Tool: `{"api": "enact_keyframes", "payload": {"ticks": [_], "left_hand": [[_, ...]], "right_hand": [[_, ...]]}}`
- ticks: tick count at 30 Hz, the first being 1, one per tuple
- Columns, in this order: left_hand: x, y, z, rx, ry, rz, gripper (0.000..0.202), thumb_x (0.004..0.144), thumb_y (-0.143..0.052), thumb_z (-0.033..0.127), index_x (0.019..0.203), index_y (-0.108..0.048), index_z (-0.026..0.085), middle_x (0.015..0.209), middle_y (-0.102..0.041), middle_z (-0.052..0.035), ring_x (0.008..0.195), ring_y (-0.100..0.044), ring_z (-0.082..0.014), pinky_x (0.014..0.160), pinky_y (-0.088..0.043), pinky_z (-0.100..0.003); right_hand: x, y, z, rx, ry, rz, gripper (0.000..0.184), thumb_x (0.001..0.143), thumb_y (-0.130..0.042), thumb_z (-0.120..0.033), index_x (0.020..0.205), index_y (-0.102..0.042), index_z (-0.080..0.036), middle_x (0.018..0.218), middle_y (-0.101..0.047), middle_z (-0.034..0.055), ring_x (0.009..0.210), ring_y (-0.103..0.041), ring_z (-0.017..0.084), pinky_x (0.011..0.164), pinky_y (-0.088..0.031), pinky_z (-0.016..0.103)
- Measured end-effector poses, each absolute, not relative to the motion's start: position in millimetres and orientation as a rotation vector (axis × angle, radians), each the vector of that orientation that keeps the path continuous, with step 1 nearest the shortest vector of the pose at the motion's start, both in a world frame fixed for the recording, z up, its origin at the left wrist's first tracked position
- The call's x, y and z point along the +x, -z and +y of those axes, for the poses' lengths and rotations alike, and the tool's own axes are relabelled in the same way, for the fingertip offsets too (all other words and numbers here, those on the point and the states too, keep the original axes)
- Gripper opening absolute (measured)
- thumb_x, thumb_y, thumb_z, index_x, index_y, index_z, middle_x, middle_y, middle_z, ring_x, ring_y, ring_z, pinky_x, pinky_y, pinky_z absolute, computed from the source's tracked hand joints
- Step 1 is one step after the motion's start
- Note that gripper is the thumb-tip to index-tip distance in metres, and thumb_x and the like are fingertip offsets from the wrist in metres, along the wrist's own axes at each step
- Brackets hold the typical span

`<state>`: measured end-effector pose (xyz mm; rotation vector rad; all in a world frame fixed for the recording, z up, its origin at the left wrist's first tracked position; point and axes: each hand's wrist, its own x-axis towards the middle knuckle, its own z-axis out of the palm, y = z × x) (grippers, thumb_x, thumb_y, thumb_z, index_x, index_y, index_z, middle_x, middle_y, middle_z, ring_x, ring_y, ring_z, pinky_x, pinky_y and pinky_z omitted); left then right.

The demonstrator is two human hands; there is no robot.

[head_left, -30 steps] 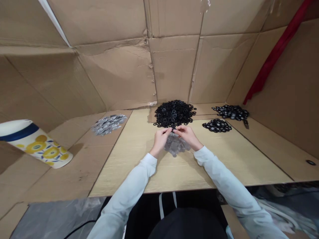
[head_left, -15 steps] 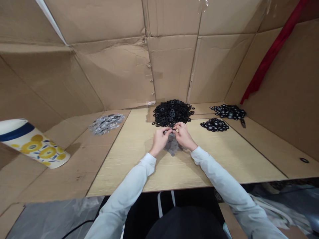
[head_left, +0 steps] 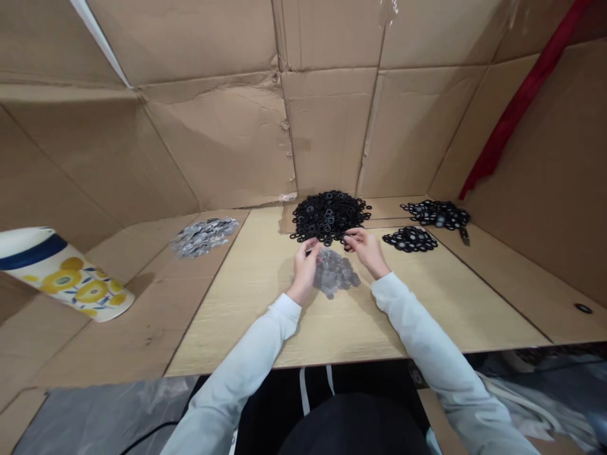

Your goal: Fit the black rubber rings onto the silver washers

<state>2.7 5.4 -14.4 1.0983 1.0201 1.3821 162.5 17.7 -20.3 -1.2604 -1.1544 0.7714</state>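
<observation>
My left hand [head_left: 304, 268] is closed in a pinch, with a black ring [head_left: 308, 253] partly showing at the fingertips. To its right, my right hand [head_left: 367, 251] is also pinched, and a black ring [head_left: 348, 245] shows at its fingertips by the pile's near edge. Whether either ring has a disc in it is too small to tell. A large heap of black rings [head_left: 329, 215] lies just beyond both hands. Between the wrists, a spread of translucent grey discs [head_left: 334, 275] lies on the pale wooden board [head_left: 256, 303].
Rings with pale centres form a near pile [head_left: 410, 239] and a far pile [head_left: 441, 215] on the right. Silvery discs [head_left: 203, 237] lie at left, near a flowered cylinder [head_left: 80, 281]. One black ring [head_left: 583, 308] sits far right. Cardboard walls [head_left: 327, 126] enclose the back and sides.
My hands, together at the heap's near edge before, have come apart. The right hand has moved right, the left slightly left, and more of the grey discs between them shows.
</observation>
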Motion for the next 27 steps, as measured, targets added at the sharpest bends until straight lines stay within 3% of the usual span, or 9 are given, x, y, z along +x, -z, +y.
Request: {"api": "enact_keyframes", "payload": {"ticks": [3, 6, 10, 15, 19, 21, 24, 27], "left_hand": [[-4, 13, 11, 1.024, -1.401, 0.991, 0.035, 0.068, -0.06, 0.01, 0.102, -0.057, 0.018, 0.121, -0.054, -0.0102, 0.092, -0.059, -0.0158, 0.069, -0.05, -0.025], [-7, 13, 15, 1.021, -1.424, 0.978, 0.035, 0.065, -0.062, 0.008, 0.099, -0.056, 0.016, 0.121, -0.053, -0.0114, 0.097, -0.059, -0.0172, 0.077, -0.05, -0.028], [-8, 13, 16, 0.991, -1.433, 0.96, 0.033, 0.064, -0.064, 0.007, 0.095, -0.057, 0.015, 0.118, -0.055, -0.0122, 0.105, -0.057, -0.0203, 0.086, -0.049, -0.033], [-5, 9, 10, 0.946, -1.389, 0.921, 0.03, 0.067, -0.065, 0.009, 0.095, -0.057, 0.015, 0.121, -0.052, -0.0125, 0.101, -0.059, -0.0201, 0.084, -0.051, -0.034], [-4, 9, 8, 0.973, -1.371, 0.937, 0.027, 0.068, -0.064, 0.01, 0.094, -0.058, 0.015, 0.121, -0.052, -0.0122, 0.098, -0.06, -0.0177, 0.083, -0.052, -0.032], [-4, 10, 8, 0.983, -1.37, 0.948, 0.027, 0.068, -0.064, 0.01, 0.094, -0.059, 0.015, 0.121, -0.053, -0.0121, 0.096, -0.06, -0.0172, 0.082, -0.052, -0.032], [-4, 13, 10, 1.009, -1.365, 0.964, 0.027, 0.067, -0.064, 0.009, 0.093, -0.059, 0.014, 0.117, -0.055, -0.0125, 0.094, -0.061, -0.0169, 0.081, -0.052, -0.032], [-3, 16, 11, 1.072, -1.358, 0.985, 0.026, 0.067, -0.064, 0.009, 0.093, -0.06, 0.013, 0.11, -0.058, -0.0123, 0.09, -0.062, -0.0164, 0.079, -0.052, -0.032]], "right_hand": [[191, 27, 29, -1.395, -0.671, -1.032, 0.019, 0.065, -0.063, -0.024, 0.079, -0.059, -0.014, 0.059, -0.061, 0.0016, 0.052, -0.058, 0.012, 0.057, -0.049, 0.026], [199, 37, 40, -1.421, -0.69, -1.088, 0.013, 0.066, -0.062, -0.02, 0.076, -0.063, -0.013, 0.061, -0.064, 0.0032, 0.051, -0.057, 0.011, 0.058, -0.05, 0.026], [189, 45, 51, -1.558, -0.595, -1.299, 0.018, 0.073, -0.055, -0.021, 0.083, -0.067, -0.011, 0.067, -0.067, 0.0065, 0.055, -0.06, 0.014, 0.06, -0.05, 0.027], [184, 49, 59, -1.683, -0.371, -1.55, 0.021, 0.078, -0.051, -0.02, 0.083, -0.069, -0.011, 0.089, -0.069, 0.0138, 0.089, -0.062, 0.022, 0.085, -0.045, 0.033], [187, 48, 58, -1.614, -0.205, -1.908, 0.031, 0.083, -0.047, -0.022, 0.108, -0.062, -0.012, 0.112, -0.061, 0.0148, 0.107, -0.054, 0.022, 0.095, -0.037, 0.034], [187, 47, 55, -1.603, -0.164, -2.097, 0.032, 0.08, -0.05, -0.019, 0.11, -0.061, -0.013, 0.113, -0.061, 0.0136, 0.106, -0.054, 0.021, 0.095, -0.036, 0.032], [184, 46, 49, -1.665, -0.13, -2.197, 0.027, 0.08, -0.045, -0.011, 0.099, -0.065, -0.012, 0.102, -0.063, 0.0133, 0.099, -0.056, 0.02, 0.091, -0.038, 0.029], [183, 45, 45, -1.719, -0.07, -2.158, 0.027, 0.082, -0.041, -0.009, 0.093, -0.066, -0.01, 0.105, -0.057, 0.0163, 0.098, -0.055, 0.019, 0.089, -0.038, 0.027]]}}
